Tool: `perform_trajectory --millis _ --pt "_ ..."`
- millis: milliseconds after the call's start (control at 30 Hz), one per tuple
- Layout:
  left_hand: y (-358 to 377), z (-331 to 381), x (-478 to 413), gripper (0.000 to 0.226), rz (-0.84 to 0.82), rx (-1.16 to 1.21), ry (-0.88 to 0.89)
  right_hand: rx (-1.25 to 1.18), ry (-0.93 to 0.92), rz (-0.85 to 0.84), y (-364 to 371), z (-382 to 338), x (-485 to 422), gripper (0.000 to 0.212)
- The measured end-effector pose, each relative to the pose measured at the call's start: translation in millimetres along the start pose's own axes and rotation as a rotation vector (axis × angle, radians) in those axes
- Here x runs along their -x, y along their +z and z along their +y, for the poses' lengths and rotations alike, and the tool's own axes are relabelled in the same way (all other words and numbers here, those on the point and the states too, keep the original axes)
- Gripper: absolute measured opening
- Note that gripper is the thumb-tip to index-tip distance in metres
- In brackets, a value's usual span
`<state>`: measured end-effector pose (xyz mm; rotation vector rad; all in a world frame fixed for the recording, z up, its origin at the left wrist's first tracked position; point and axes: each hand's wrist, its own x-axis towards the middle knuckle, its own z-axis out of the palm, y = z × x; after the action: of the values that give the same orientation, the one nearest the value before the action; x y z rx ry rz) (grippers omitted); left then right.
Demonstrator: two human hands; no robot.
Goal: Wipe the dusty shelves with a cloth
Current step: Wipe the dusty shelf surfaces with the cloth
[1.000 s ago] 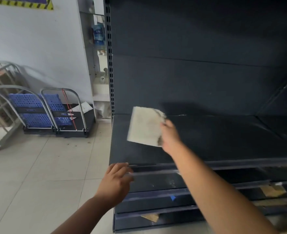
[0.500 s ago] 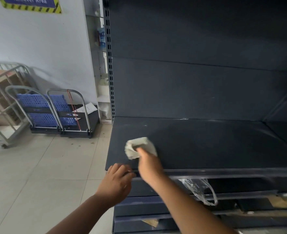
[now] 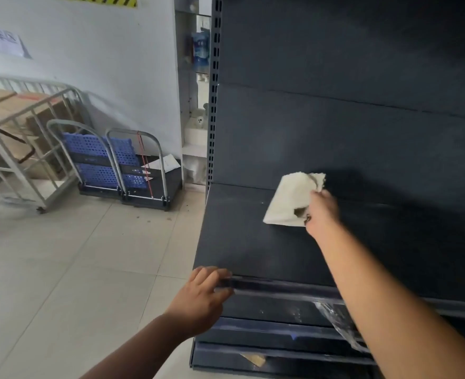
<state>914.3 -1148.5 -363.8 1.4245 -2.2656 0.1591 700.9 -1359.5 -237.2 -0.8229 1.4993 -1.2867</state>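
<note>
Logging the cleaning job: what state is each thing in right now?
Cloth: unfolded, gripped in the right hand, over the shelf.
Left hand: fingers on the shelf's front edge.
Shelf: bare, faintly dusty.
Folding carts: parked by the wall.

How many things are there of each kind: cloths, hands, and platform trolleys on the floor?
Cloth: 1
Hands: 2, left hand and right hand
Platform trolleys: 2, one and another
Total: 5
</note>
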Motion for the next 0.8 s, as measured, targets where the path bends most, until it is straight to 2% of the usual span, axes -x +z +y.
perform_trajectory --millis 67,167,233,300,367,400,433,500,567,600,700,800 --pt "2.6 3.1 3.7 0.026 -0.005 0.016 -0.011 0.177 -0.214 0.210 -23.0 -12.3 -26.2 0.034" --pt "4.3 5.1 5.7 0.023 0.000 0.092 -0.046 0.546 -0.393 0.307 -34.2 -4.6 -51.0 0.035" --pt "3.5 6.3 4.5 0.024 -0.001 0.131 -0.087 0.816 -0.371 0.216 -20.1 20.5 -57.6 0.032" --pt "5.3 6.9 3.5 0.028 0.004 0.173 -0.120 1.076 -0.320 0.052 7.9 50.5 -56.6 0.034" --pt "8.1 4.9 3.0 0.031 0.010 0.192 -0.122 1.266 -0.439 -0.081 48.0 77.2 -49.3 0.035" --pt "8.9 3.3 2.5 0.031 0.013 0.199 -0.119 1.283 -0.498 -0.146 72.2 85.1 -38.0 0.035" --pt "8.4 1.8 1.0 0.031 0.016 0.202 -0.119 1.247 -0.533 -0.246 97.3 90.2 -22.8 0.035" --pt "5.6 -0.1 -4.1 0.032 0.020 0.193 -0.122 1.082 -0.535 -0.558 142.3 89.9 19.2 0.034" --pt "0.1 -0.7 -12.5 0.031 0.018 0.180 -0.116 0.788 -0.354 -0.837 168.9 82.6 56.1 0.034" --pt "-3.4 -1.1 -17.8 0.031 0.021 0.175 -0.111 0.646 -0.280 -0.888 174.4 78.7 66.9 0.033" --pt "-10.4 -7.8 -32.7 0.025 0.029 0.146 -0.116 0.342 -0.086 -0.792 160.6 64.5 67.2 0.028" --pt "-10.0 -13.1 -47.6 0.011 0.017 0.108 -0.135 0.118 0.129 -0.531 108.4 46.9 32.8 0.018"
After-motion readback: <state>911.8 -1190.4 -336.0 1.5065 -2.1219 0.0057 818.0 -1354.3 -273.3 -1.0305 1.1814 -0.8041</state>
